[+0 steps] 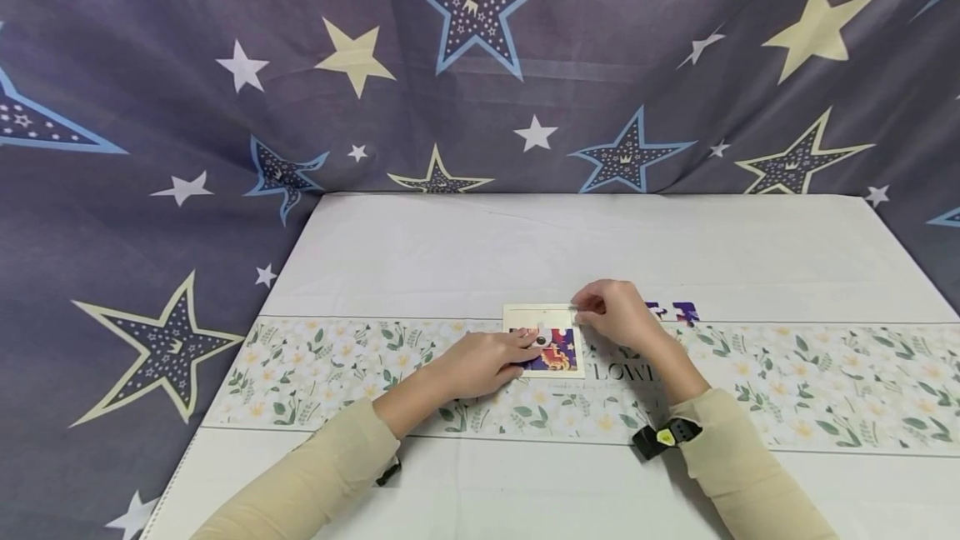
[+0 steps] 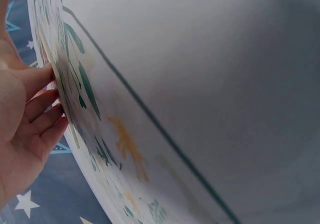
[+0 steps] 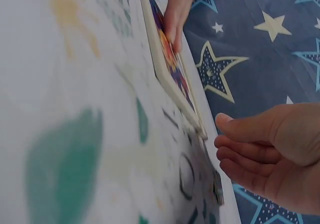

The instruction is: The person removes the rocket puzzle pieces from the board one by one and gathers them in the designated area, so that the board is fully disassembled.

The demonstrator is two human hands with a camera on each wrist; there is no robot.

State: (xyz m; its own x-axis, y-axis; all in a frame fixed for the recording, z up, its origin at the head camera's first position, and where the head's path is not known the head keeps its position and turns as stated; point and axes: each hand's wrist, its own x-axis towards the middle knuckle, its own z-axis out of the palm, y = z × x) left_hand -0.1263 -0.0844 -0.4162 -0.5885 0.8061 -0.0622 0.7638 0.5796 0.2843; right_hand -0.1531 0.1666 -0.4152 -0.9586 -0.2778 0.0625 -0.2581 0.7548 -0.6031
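A small jigsaw puzzle board (image 1: 581,361) with a cream frame lies flat on the table. Its lower part carries a purple, red and orange picture (image 1: 561,357); pale backing shows above. My left hand (image 1: 483,363) rests on the picture with its fingers extended. In the left wrist view, the thumb and fingertips of that hand (image 2: 25,114) meet the board's edge (image 2: 60,83). Close by the upper right corner hovers my right hand (image 1: 618,315), fingers loosely bent. The right wrist view shows a gap between its thumb and fingers (image 3: 272,156), with nothing visible in it.
Several loose purple puzzle pieces (image 1: 684,312) lie just beyond the right hand, partly hidden by it. A floral printed band (image 1: 322,373) crosses the white table (image 1: 420,257). Behind and to the left hangs a dark curtain (image 1: 187,240) with stars.
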